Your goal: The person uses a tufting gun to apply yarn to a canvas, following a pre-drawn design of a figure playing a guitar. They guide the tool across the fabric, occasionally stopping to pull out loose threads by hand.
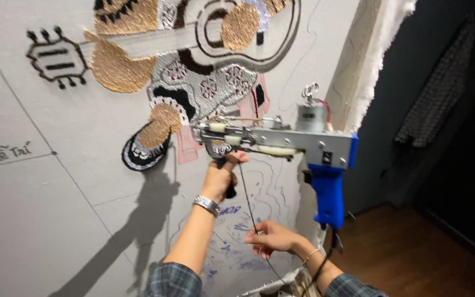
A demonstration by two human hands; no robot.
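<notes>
The fingers [232,159] of the left hand [220,177] are clenched around the black front handle [230,190] of one tufting gun [281,144], whose metal body extends directly above and to the right of them, its needle end against the stretched grey cloth [56,181]. The right hand [270,237], lower and nearer, pinches one dark yarn strand [247,198] between thumb and fingertips; the strand rises from there to the gun. One blue rear grip [328,195] hangs to the right of both hands. One metal bracelet [206,204] circles the left wrist, one thin chain [310,254] the right.
</notes>
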